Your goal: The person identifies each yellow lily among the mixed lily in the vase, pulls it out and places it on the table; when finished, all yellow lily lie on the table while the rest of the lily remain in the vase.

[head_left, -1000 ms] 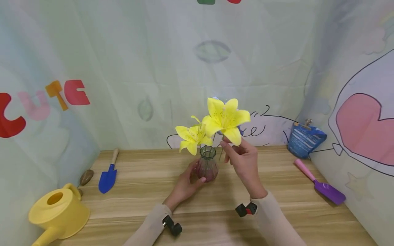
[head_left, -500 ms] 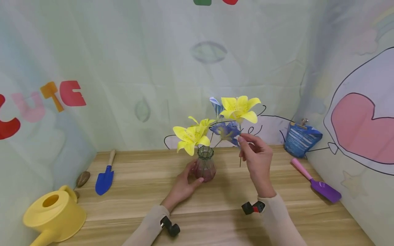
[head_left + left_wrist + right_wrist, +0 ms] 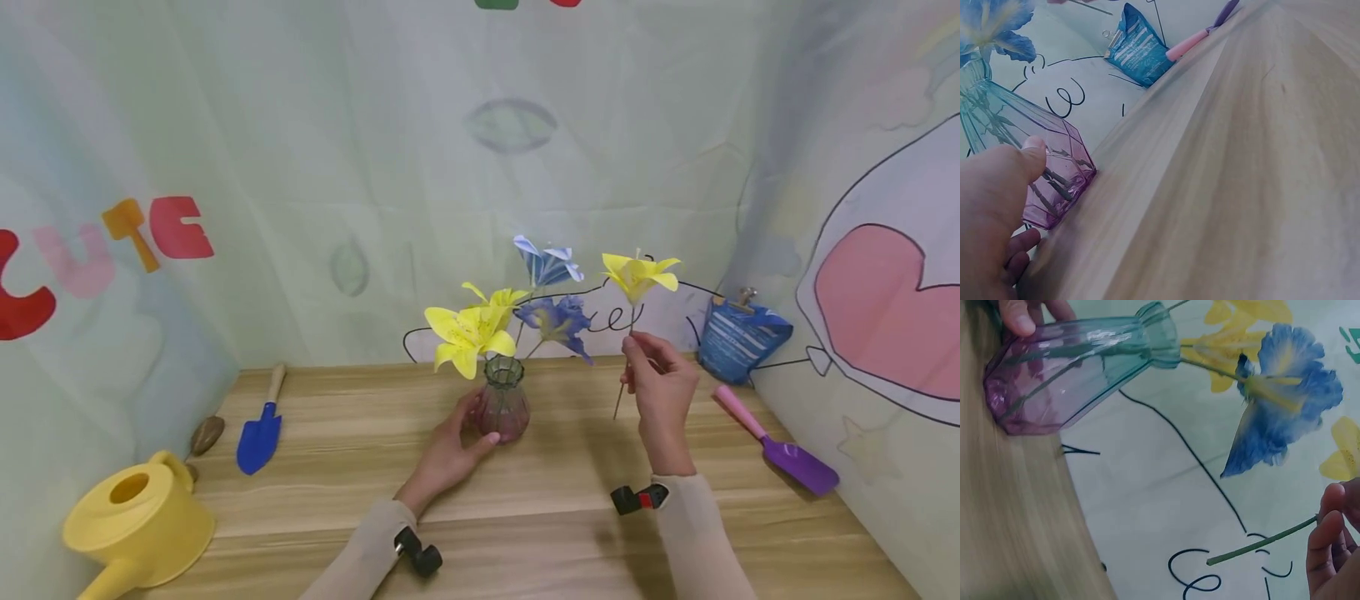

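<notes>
A glass vase (image 3: 504,408), green at the neck and pink at the base, stands on the wooden table. My left hand (image 3: 448,450) holds it low on its left side, thumb in front. In the vase are yellow lilies (image 3: 471,333) leaning left and blue flowers (image 3: 557,321) leaning right; stems show through the glass in both wrist views. Right of the vase, my right hand (image 3: 660,387) pinches the thin stem of another yellow lily (image 3: 637,275), bloom up. That stem's bare lower end (image 3: 1229,556) hangs below the fingers, apart from the vase.
A yellow watering can (image 3: 142,521) stands at the front left, with a brown stone (image 3: 207,435) and a blue trowel (image 3: 259,437) behind it. On the right lie a purple scoop (image 3: 798,467) with a pink handle and a clipped blue bag (image 3: 742,337). A printed curtain (image 3: 300,208) closes the back.
My right hand has moved right with its lily, away from the vase, uncovering the blue flowers. The lily's bloom has turned to face upward. My left hand stays on the vase.
</notes>
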`<state>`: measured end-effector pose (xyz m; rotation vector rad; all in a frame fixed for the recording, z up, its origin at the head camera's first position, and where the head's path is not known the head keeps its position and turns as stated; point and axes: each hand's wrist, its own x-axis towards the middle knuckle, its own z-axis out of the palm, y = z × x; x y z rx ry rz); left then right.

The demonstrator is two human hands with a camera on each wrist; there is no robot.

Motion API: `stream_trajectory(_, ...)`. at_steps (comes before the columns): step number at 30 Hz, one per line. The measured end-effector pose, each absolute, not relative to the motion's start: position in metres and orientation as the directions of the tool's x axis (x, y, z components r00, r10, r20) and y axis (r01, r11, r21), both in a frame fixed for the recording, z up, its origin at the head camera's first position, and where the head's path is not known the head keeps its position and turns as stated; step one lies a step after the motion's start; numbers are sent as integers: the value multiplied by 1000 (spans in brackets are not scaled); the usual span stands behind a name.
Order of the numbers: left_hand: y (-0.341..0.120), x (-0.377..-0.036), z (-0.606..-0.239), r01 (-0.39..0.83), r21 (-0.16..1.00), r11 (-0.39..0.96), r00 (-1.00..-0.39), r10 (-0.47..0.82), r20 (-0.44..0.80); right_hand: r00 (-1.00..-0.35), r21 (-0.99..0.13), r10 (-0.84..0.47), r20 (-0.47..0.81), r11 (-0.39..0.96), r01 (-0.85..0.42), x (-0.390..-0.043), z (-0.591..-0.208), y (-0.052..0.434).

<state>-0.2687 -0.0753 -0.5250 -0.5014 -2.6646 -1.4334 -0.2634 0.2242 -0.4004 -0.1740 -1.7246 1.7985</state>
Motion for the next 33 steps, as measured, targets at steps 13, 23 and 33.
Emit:
stream_trajectory(13, -74, -269, -526, 312, 804, 507, -946, 244, 213, -885, -982, 457, 88, 187, -1, -283, -431, 242)
stream_trajectory(23, -76, -271, -525, 311, 805, 505, -946, 243, 213, -943, -936, 331, -49, 313, 159, -294, -451, 245)
stream_trajectory(33, -76, -270, -524, 312, 807, 501, -945, 250, 211, -959, -957, 262, -103, 238, 168, -298, -474, 246)
